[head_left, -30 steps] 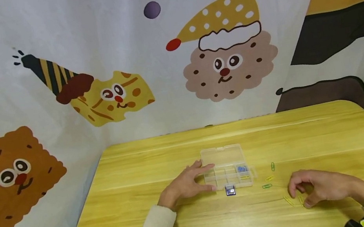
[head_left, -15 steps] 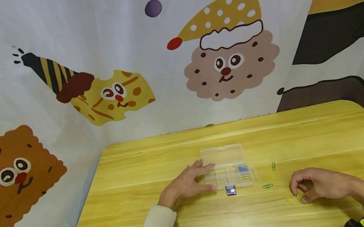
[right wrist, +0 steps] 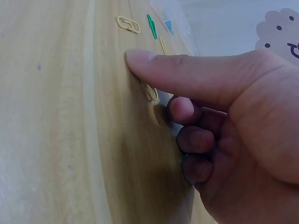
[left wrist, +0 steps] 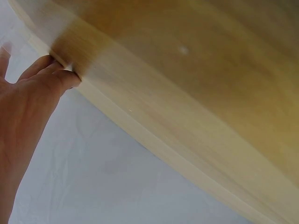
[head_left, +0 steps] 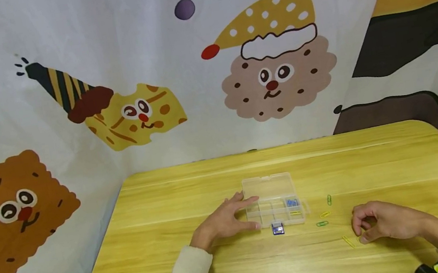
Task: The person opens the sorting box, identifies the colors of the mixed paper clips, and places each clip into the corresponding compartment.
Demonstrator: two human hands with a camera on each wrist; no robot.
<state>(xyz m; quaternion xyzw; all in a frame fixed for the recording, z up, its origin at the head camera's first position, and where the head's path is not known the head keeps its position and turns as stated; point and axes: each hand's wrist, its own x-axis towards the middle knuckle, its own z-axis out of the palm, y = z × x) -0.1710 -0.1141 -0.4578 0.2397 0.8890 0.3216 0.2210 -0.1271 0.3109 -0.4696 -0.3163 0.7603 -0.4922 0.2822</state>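
My left hand (head_left: 224, 219) rests at the left end of a clear divided box, its extended thumb at the front edge and index finger near the base of the raised lid (head_left: 267, 187). Small blue pieces (head_left: 291, 203) lie in the back right compartment, a yellow paper clip (head_left: 295, 213) in front of them. My right hand (head_left: 391, 220) is low over the table with curled fingers. Its thumb partly covers a yellow paper clip (right wrist: 152, 92); whether the index finger pinches it from the other side is hidden. Another yellow paper clip (head_left: 348, 241) lies just left of that hand.
Between box and right hand lie a green paper clip (head_left: 329, 199), a yellow paper clip (head_left: 325, 214) and another green paper clip (head_left: 322, 223). A small blue-and-white square piece (head_left: 277, 229) sits at the box's front. A printed cloth (head_left: 206, 110) hangs behind the wooden table (head_left: 192, 183).
My right thumb has moved in toward the index finger, and the yellow paper clip by it has shifted slightly left and become mostly covered. The left hand and box stay in place.
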